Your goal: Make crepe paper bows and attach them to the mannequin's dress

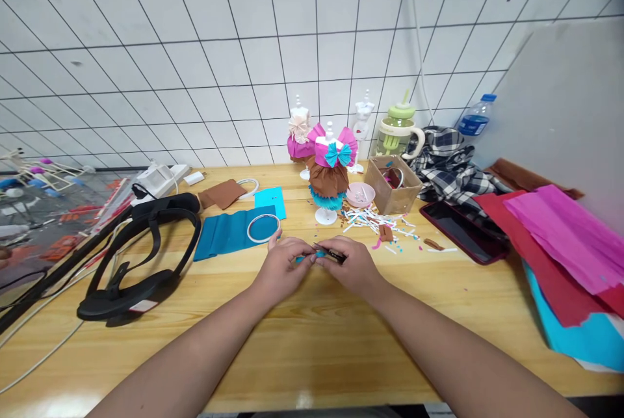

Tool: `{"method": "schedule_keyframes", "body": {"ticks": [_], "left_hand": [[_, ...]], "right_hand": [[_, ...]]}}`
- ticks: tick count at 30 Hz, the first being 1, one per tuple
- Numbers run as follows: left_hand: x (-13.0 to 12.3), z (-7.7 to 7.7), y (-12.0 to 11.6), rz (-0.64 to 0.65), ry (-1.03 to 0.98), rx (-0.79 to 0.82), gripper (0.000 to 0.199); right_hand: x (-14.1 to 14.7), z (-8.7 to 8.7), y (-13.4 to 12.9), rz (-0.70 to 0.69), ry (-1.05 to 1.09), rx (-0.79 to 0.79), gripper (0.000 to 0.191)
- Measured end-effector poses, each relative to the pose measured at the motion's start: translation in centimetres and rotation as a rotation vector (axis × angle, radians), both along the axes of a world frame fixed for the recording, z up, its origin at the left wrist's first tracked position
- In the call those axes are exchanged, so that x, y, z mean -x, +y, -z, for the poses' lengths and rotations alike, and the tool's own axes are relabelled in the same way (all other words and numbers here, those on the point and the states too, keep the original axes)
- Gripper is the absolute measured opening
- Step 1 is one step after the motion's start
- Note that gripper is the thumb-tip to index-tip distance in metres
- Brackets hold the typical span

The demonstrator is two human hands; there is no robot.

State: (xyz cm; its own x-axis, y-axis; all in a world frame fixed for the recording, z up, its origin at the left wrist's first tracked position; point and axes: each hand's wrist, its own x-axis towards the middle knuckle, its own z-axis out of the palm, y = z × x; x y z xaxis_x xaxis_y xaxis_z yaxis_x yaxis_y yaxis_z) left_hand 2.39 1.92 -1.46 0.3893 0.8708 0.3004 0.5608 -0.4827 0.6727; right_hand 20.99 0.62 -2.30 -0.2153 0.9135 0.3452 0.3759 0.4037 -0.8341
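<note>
My left hand [288, 265] is closed, its fingertips pinching a small blue piece [319, 253] at the middle of the table. Close beside it, my right hand [351, 265] is wrapped round a dark, slim tool [336, 255], whose tip meets the blue piece. Just behind both hands stands a small dress form [329, 174] in a pink, brown and blue paper dress with a blue bow. Left of my left hand, a white ring [263, 227] lies on a folded teal sheet [224, 234]. White strips and coloured scraps [373, 220] are scattered behind my right hand.
A black headset [146, 275] and cables are at the left. Two more dress forms stand near the wall, beside a cardboard box [402, 194], a pink bowl [361, 195] and a green-lidded jug [396, 129]. A phone [463, 233] and coloured paper [560, 242] lie right.
</note>
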Motion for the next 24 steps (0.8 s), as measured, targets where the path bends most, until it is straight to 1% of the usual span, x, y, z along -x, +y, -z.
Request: {"method": "schedule_keyframes", "body": {"ticks": [4, 6, 10, 16, 18, 21, 24], "left_hand": [[-0.06, 0.18, 0.12, 0.001, -0.025, 0.131, 0.011], [-0.06, 0.11, 0.09, 0.001, -0.031, 0.169, 0.012], [-0.01, -0.40, -0.08, 0.026, 0.034, 0.159, 0.019], [0.01, -0.66, -0.08, 0.047, 0.057, 0.126, 0.013], [-0.02, -0.59, 0.01, 0.014, 0.000, 0.149, 0.013], [-0.02, -0.49, 0.25, -0.077, -0.192, 0.251, 0.021], [-0.01, -0.38, 0.52, -0.125, -0.402, 0.354, 0.024]], "right_hand": [[-0.15, 0.09, 0.00, 0.038, -0.013, 0.036, 0.012], [-0.24, 0.15, 0.00, 0.039, -0.026, 0.052, 0.012], [-0.26, 0.24, 0.01, 0.045, -0.014, 0.088, 0.013], [-0.13, 0.07, -0.16, 0.018, 0.004, 0.066, 0.014], [-0.19, -0.08, -0.28, 0.026, 0.015, 0.091, 0.020], [-0.28, -0.30, -0.56, 0.065, 0.023, 0.138, 0.027], [-0.13, -0.42, -0.95, 0.012, -0.071, 0.203, 0.027]]}}
